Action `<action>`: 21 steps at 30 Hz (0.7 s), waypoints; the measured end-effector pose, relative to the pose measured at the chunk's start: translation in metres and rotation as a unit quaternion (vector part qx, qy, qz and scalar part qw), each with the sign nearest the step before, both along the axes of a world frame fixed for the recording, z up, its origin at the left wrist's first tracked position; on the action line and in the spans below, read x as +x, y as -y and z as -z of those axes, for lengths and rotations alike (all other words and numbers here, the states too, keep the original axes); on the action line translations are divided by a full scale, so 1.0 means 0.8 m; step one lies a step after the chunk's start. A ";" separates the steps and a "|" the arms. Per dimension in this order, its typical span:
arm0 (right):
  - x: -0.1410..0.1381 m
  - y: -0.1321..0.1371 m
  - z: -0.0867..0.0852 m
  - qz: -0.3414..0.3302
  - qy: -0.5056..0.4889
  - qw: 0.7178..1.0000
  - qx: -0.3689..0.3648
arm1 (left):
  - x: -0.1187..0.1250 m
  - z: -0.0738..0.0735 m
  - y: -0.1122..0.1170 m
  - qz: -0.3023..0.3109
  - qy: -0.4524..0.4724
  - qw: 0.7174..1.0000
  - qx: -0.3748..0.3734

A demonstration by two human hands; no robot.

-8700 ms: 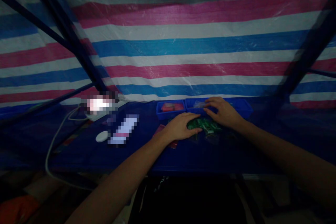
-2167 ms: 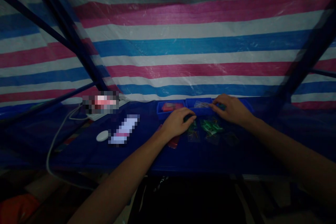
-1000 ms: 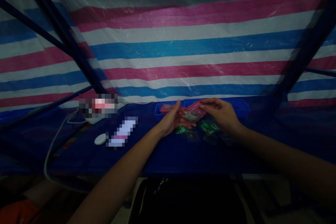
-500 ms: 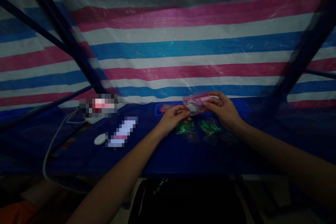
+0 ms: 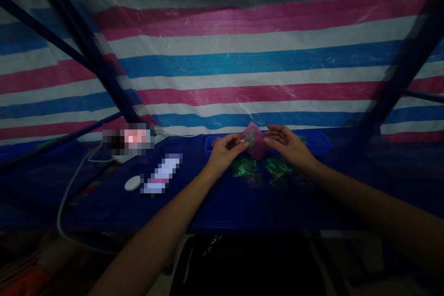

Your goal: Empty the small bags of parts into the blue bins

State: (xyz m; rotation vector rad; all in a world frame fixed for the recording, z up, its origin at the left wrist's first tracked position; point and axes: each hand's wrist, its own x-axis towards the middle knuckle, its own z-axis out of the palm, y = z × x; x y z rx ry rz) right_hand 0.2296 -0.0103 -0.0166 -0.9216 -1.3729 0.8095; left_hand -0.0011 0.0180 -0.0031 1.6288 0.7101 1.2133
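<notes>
A pink translucent plastic bag [image 5: 259,144] with something greyish inside is held above the table by my left hand [image 5: 225,151], whose thumb and fingers pinch its left side. My right hand [image 5: 287,145] is at the bag's right edge, fingers stretched out and apart; whether a fingertip touches the bag I cannot tell. Just below the bag, two clear packets with green contents lie on the table: a left packet [image 5: 244,166] and a right packet [image 5: 276,166]. Behind my hands is a shallow blue tray [image 5: 321,143], partly hidden, with something pink at its left end.
The blue table [image 5: 215,208] runs across the view. On its left lie a white round disc [image 5: 132,183], a blurred-out phone-like object [image 5: 162,174] and a white power strip [image 5: 126,156] with a cable. Blue metal posts and a striped sheet [image 5: 243,62] stand behind.
The pink bag has turned from lying lengthwise to hanging cornerwise. My right hand has loosened its pinch and its fingers have straightened, while my left hand keeps hold.
</notes>
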 end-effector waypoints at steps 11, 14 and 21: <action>-0.002 0.000 0.005 -0.057 0.011 0.998 -0.010 | 0.003 0.002 0.001 0.023 0.042 0.999 -0.004; -0.006 0.004 0.003 -0.056 -0.019 0.997 -0.044 | 0.005 0.000 0.003 0.023 0.062 0.998 -0.015; -0.007 0.011 -0.002 -0.110 -0.098 0.978 -0.146 | 0.004 -0.002 0.005 0.049 0.141 0.986 -0.070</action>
